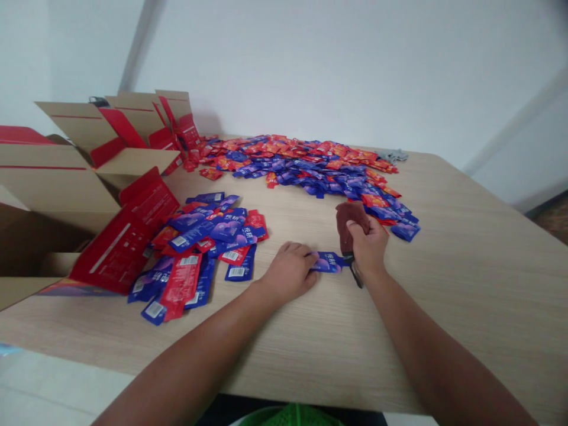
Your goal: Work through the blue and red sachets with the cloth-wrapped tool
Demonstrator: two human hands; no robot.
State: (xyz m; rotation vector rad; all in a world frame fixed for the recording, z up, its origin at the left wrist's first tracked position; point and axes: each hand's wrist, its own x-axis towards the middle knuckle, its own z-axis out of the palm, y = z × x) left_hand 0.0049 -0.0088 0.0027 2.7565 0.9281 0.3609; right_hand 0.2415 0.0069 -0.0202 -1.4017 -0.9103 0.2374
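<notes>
A blue sachet (pixel 327 262) lies flat on the table, its left end under the fingers of my left hand (pixel 290 272). My right hand (pixel 371 245) is closed around a crumpled brown cloth (pixel 349 220), with the thumb pressed on it. Below that hand, a thin dark piece (pixel 356 276) reaches down at the sachet's right end; I cannot make out what it is. Left of my left hand lies a loose heap of blue and red sachets (pixel 222 228), several with white barcode labels showing.
Open cardboard boxes with red flaps (pixel 113 248) stand along the left side. A long pile of red, orange and blue sachets (pixel 306 165) spreads across the back of the table (pixel 470 266). Some grey cloth (pixel 393 155) lies at the back right, near the wall.
</notes>
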